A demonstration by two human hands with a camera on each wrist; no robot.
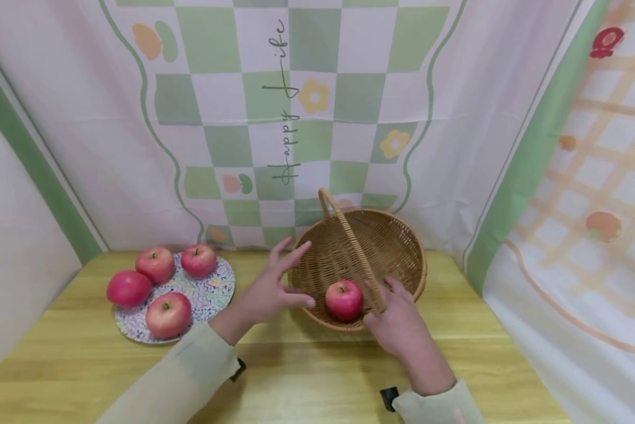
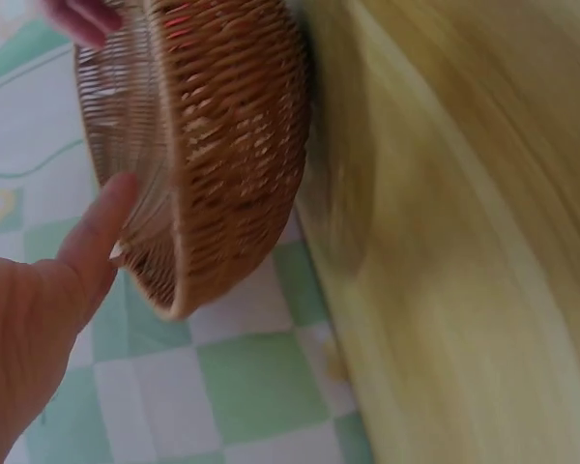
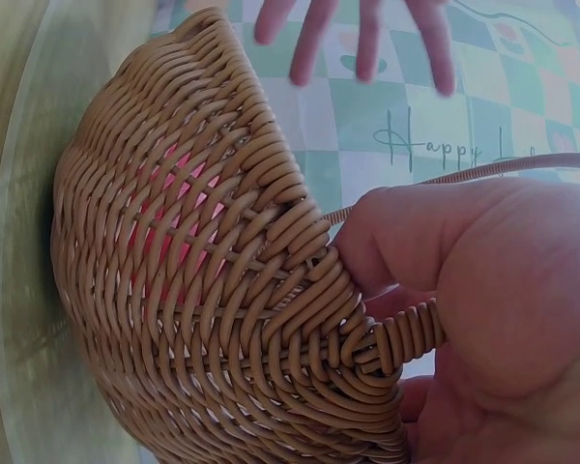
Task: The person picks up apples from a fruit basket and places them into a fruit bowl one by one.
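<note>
A round wicker basket [image 1: 396, 241] with an arched handle stands on the table, and one red apple [image 1: 343, 300] lies inside near its front rim. At the near foot of the handle my right hand [image 1: 402, 327] grips the basket; in the right wrist view the thumb [image 3: 387, 237] and fingers lie around the handle's base [image 3: 406, 338]. My left hand [image 1: 266, 291] is held by the basket's left rim, fingers spread and nothing in them. Seen from the left wrist, its index finger [image 2: 101, 222] points toward the basket's opening [image 2: 135, 126]; contact with the rim cannot be told.
To the left, a patterned plate [image 1: 211, 294] bears several red apples [image 1: 169, 315], one overhanging its left edge. The wooden table [image 1: 306, 371] meets a checked cloth backdrop [image 1: 264, 100] right behind the basket. Another cloth [image 1: 577, 247] hangs along the right side.
</note>
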